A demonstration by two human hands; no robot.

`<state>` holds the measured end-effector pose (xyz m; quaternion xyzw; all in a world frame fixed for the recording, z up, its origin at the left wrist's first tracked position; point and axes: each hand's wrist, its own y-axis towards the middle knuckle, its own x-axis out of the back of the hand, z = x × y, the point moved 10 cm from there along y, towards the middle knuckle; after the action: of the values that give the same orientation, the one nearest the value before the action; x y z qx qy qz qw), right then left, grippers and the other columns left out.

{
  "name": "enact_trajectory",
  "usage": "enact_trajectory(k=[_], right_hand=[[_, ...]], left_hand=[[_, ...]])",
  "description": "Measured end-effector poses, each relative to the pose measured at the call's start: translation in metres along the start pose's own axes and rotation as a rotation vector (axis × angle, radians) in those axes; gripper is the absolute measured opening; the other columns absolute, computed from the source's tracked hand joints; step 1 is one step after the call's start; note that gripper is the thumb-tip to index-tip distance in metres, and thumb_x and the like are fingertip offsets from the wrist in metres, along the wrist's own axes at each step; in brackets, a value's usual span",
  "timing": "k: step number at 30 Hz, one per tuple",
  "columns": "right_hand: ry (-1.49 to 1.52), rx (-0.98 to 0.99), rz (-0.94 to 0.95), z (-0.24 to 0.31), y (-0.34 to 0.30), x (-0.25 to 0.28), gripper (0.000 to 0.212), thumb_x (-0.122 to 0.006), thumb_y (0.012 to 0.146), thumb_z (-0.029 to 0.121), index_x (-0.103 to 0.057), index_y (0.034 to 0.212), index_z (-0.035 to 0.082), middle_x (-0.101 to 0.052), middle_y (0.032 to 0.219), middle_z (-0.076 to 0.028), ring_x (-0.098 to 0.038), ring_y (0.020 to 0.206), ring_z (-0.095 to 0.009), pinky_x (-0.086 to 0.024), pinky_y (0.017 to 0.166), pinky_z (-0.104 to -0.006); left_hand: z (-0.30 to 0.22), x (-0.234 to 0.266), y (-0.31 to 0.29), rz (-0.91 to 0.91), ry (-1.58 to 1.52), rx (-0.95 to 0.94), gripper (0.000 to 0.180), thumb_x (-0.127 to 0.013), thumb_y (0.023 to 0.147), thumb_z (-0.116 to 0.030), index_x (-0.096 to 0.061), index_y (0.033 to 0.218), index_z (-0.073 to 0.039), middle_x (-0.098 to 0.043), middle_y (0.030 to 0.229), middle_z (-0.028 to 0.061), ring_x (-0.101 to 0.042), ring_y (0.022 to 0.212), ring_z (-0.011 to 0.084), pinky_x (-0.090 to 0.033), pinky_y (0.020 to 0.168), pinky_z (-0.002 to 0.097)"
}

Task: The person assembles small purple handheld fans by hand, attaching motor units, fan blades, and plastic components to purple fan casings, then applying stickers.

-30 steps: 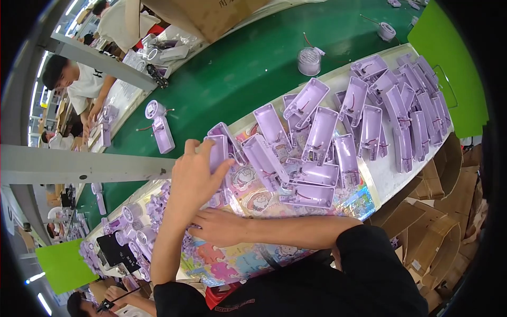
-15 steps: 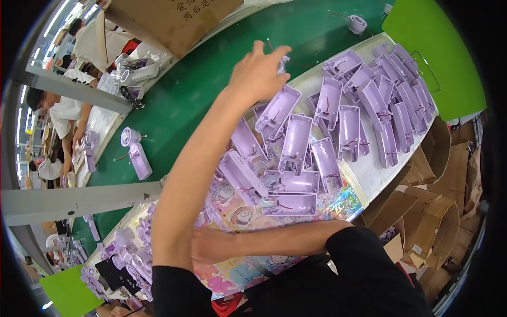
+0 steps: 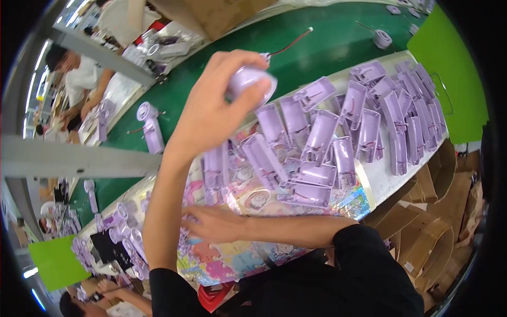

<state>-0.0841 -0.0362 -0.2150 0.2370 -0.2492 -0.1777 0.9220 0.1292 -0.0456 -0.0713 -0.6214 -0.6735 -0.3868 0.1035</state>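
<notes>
Purple round part [image 3: 251,84], red wire [image 3: 290,44] sticking out, sits gripped in left hand [image 3: 211,100], fingers curled around it. Right hand [image 3: 214,224] is low over colourful mat [image 3: 227,264]; can't tell if holding anything. Open purple housings [image 3: 320,134] crowd bench [image 3: 378,171] beyond; grey beam [image 3: 79,158] partly blocks green belt [image 3: 332,39].

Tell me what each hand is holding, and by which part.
The left hand grips a rounded lilac part around its sides, red wire free; the right hand's hold cannot be told.
</notes>
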Motion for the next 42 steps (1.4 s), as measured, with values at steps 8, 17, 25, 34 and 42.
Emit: enact_trajectory(k=[8,17,25,34,42], right_hand=[[0.019,-0.100,-0.089,-0.017,-0.008,0.009,0.053,-0.070,0.088,0.016,-0.050,0.137,0.006,-0.053,0.126,-0.018,-0.064,0.104,-0.039,-0.057,0.083,-0.0446],[-0.269,-0.008,-0.248,0.020,-0.028,0.035,0.038,-0.081,0.082,0.015,-0.068,0.116,0.004,-0.056,0.109,-0.015,-0.061,0.089,-0.029,-0.053,0.077,-0.0365],[0.211,-0.450,-0.488,0.021,-0.115,0.070,0.035,-0.077,0.088,0.009,-0.060,0.117,0.000,-0.061,0.102,-0.005,-0.053,0.076,-0.010,-0.046,0.070,-0.0248],[0.144,-0.691,-0.126,0.060,-0.129,0.050,0.035,-0.081,0.085,0.011,-0.070,0.117,0.005,-0.060,0.103,-0.002,-0.055,0.081,-0.008,-0.046,0.067,-0.0229],[0.602,-0.899,-0.215,0.048,-0.158,0.028,0.027,-0.066,0.099,0.008,-0.066,0.124,-0.004,-0.070,0.098,-0.005,-0.064,0.078,-0.009,-0.055,0.072,-0.0255]], left_hand=[[-0.038,0.100,-0.234,-0.502,-0.212,0.230,0.083,-0.099,0.056,-0.028,-0.056,0.123,-0.004,-0.053,0.130,0.0145,-0.055,0.118,0.0242,-0.044,0.102,0.0375],[-0.030,0.047,-0.422,-0.894,-0.572,0.679,0.074,-0.086,0.066,-0.027,-0.053,0.128,-0.001,-0.056,0.119,0.0091,-0.061,0.104,0.0191,-0.048,0.092,0.0307],[-0.007,-0.037,-0.433,-0.823,-0.908,0.765,0.054,-0.073,0.082,-0.003,-0.056,0.133,0.000,-0.063,0.124,0.0105,-0.064,0.107,0.0188,-0.051,0.096,0.0323],[-0.028,-0.062,-0.401,-0.489,-0.779,0.719,0.056,-0.079,0.081,-0.001,-0.058,0.133,0.002,-0.066,0.118,0.0098,-0.065,0.103,0.0165,-0.051,0.093,0.0302],[-0.030,-0.060,-0.405,-0.430,-0.731,0.660,0.059,-0.081,0.080,-0.003,-0.058,0.134,0.001,-0.065,0.118,0.0099,-0.064,0.104,0.0173,-0.050,0.092,0.0307]])
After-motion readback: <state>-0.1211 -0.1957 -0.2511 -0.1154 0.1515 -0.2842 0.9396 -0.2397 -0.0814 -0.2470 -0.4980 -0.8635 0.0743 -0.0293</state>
